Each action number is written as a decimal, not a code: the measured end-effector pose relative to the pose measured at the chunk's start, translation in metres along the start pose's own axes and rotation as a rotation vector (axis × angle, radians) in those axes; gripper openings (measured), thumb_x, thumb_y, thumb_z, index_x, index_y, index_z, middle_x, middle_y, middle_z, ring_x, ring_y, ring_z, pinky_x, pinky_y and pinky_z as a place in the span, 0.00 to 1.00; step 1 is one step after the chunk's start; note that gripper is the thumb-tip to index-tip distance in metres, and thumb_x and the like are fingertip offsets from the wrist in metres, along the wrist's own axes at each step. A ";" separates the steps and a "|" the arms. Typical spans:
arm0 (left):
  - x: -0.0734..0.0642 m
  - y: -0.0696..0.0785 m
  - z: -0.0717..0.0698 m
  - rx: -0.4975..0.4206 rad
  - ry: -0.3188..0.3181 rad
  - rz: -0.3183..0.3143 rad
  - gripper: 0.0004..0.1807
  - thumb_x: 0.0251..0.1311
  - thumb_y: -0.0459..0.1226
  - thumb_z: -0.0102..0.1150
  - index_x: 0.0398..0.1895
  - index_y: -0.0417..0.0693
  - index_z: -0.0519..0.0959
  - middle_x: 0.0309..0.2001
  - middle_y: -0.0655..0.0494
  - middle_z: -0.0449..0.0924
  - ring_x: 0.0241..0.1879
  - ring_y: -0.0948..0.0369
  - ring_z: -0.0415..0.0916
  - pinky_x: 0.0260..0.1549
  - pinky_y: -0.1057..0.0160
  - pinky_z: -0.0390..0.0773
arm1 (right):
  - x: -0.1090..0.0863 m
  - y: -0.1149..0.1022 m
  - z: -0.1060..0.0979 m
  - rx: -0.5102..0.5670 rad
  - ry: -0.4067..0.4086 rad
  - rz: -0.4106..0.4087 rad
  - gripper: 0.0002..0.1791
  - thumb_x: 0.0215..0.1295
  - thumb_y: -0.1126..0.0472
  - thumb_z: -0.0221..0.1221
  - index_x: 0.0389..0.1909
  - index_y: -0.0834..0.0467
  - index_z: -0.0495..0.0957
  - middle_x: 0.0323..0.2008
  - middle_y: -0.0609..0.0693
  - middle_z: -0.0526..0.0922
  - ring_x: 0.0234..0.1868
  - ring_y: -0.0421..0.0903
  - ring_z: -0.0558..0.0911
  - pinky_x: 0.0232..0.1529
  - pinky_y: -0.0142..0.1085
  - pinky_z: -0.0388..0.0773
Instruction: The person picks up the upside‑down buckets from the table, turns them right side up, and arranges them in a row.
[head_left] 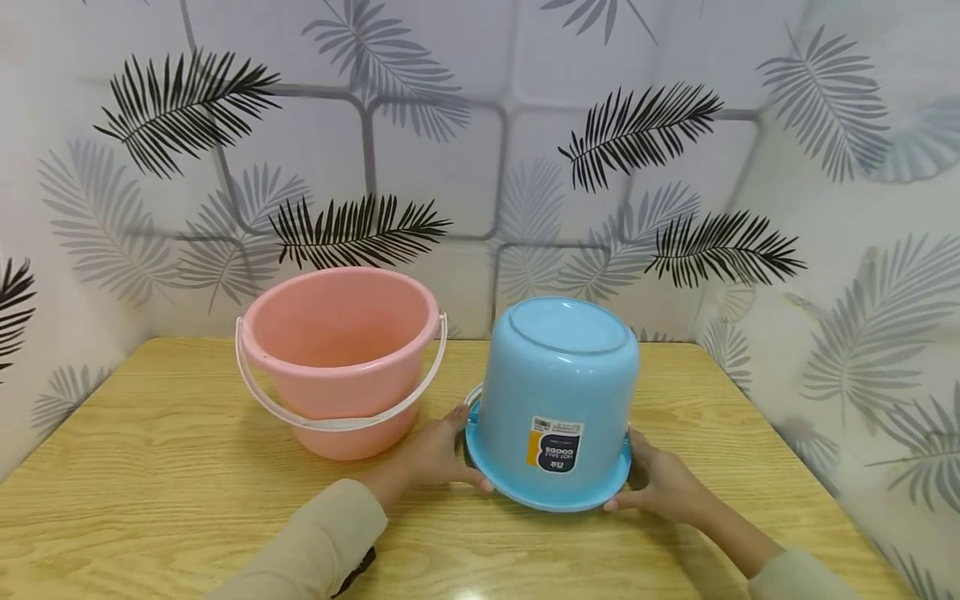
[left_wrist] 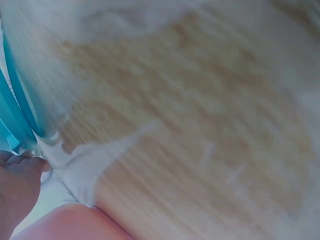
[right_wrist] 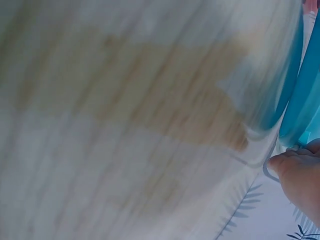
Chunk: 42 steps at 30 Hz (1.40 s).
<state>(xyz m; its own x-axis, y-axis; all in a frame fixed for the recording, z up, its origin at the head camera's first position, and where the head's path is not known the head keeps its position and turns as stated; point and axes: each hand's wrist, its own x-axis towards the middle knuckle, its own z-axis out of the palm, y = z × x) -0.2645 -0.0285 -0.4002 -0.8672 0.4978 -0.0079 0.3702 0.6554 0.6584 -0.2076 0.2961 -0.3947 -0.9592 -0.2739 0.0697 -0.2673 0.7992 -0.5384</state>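
A light blue bucket (head_left: 558, 375) is upside down on the right half of the table, its base up and tilted a little toward the camera. Its label (head_left: 555, 446) reads inverted. My left hand (head_left: 435, 454) holds the rim on the left, thumb at the front. On the opposite side my right hand (head_left: 663, 487) grips the rim likewise. Part of a white handle (head_left: 472, 394) shows behind the left fingers. Both wrist views catch the blue rim (left_wrist: 12, 110) close to the tabletop; whether it touches, I cannot tell.
Left of the blue bucket stands an upright pink bucket (head_left: 352, 392), its white handle (head_left: 337, 423) hanging down in front. Both are on a wood-grain table (head_left: 150, 467). Behind it is a wall (head_left: 435, 275) with a leaf pattern.
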 end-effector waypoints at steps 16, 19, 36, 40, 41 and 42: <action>-0.004 0.005 -0.009 -0.193 0.105 -0.013 0.60 0.39 0.58 0.69 0.70 0.38 0.50 0.57 0.36 0.72 0.34 0.57 0.74 0.43 0.59 0.78 | -0.006 -0.009 -0.013 0.033 0.173 -0.068 0.52 0.45 0.55 0.70 0.64 0.77 0.53 0.62 0.74 0.60 0.58 0.69 0.69 0.52 0.53 0.72; -0.003 0.009 -0.008 -0.247 0.150 -0.033 0.58 0.40 0.61 0.67 0.70 0.40 0.53 0.65 0.40 0.64 0.50 0.51 0.75 0.54 0.54 0.74 | -0.003 -0.010 -0.014 0.054 0.235 -0.063 0.49 0.46 0.57 0.70 0.63 0.77 0.55 0.60 0.73 0.63 0.57 0.68 0.69 0.52 0.52 0.72; 0.013 0.030 0.005 -0.340 0.616 0.189 0.29 0.55 0.34 0.62 0.58 0.26 0.67 0.58 0.34 0.69 0.59 0.45 0.68 0.47 0.54 0.78 | 0.018 -0.020 -0.001 0.094 0.834 -0.131 0.21 0.52 0.78 0.60 0.50 0.74 0.75 0.40 0.71 0.80 0.39 0.51 0.82 0.34 0.08 0.67; 0.015 0.036 0.006 -0.347 0.688 0.198 0.25 0.56 0.31 0.60 0.56 0.28 0.69 0.56 0.34 0.71 0.56 0.45 0.71 0.45 0.55 0.79 | 0.020 -0.019 -0.001 0.150 0.859 -0.127 0.20 0.53 0.79 0.58 0.49 0.76 0.73 0.40 0.73 0.79 0.38 0.21 0.76 0.33 0.09 0.69; 0.016 0.037 0.005 -0.349 0.705 0.191 0.24 0.56 0.31 0.60 0.56 0.29 0.70 0.55 0.35 0.72 0.56 0.46 0.72 0.45 0.55 0.79 | 0.021 -0.019 -0.001 0.158 0.864 -0.132 0.19 0.53 0.79 0.58 0.49 0.77 0.73 0.40 0.73 0.79 0.38 0.16 0.73 0.33 0.08 0.68; 0.016 0.038 0.005 -0.338 0.724 0.189 0.24 0.56 0.30 0.60 0.56 0.29 0.71 0.54 0.35 0.73 0.55 0.46 0.73 0.44 0.55 0.80 | 0.021 -0.019 -0.001 0.170 0.868 -0.136 0.19 0.53 0.79 0.58 0.49 0.77 0.73 0.41 0.74 0.78 0.38 0.12 0.69 0.33 0.09 0.69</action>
<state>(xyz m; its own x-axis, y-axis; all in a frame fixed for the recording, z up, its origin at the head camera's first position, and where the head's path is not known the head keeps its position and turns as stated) -0.2629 0.0075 -0.3795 -0.8431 0.0165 0.5374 0.5114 0.3336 0.7920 -0.2227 0.2754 -0.3818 -0.6707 0.1960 0.7154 -0.4324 0.6803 -0.5918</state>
